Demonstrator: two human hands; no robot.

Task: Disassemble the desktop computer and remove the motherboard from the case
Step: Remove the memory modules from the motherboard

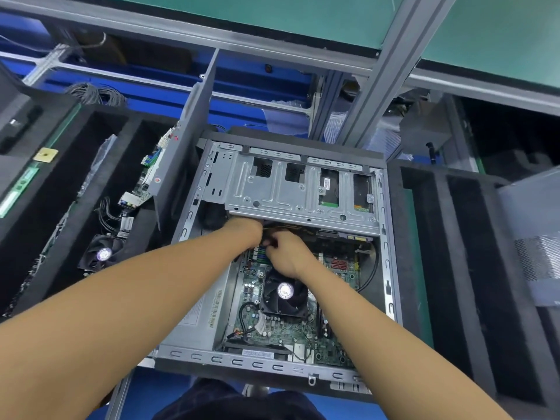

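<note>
Right hand [288, 257]: fingers curled, pinching a dark cable [271, 241] above the motherboard [272, 328]. Left hand [247, 228]: fingers hidden under the steel drive cage [272, 189], grip cannot be told. Motherboard: green, flat inside the open grey case [194, 356] on a blue surface [169, 386], black foam trays [439, 237] close on both sides.

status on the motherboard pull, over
Left hand under drive cage, fingers hidden. Right hand pinching cables beside it. Motherboard in case, fan mounted, drive cage overhanging.
</note>
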